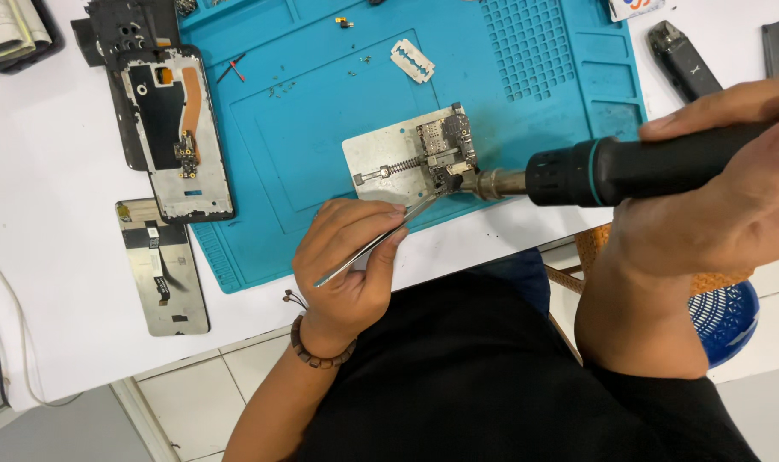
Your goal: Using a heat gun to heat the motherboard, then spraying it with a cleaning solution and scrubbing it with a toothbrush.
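My left hand (348,257) grips thin metal tweezers (381,242), their tips touching a small circuit board (445,145) clamped on a grey metal holder plate (374,151). My right hand (731,197) holds a black hot-air gun handle (663,162) with a teal ring. Its metal nozzle (496,183) points left at the board's near edge, right beside the tweezer tips. The holder sits at the front of a blue work mat (321,111).
An opened phone frame (177,133) lies at the mat's left edge, with a phone back panel (163,265) below it on the white table. A razor blade (413,60) lies on the mat. A dark device (682,58) and a blue basket (727,312) are at right.
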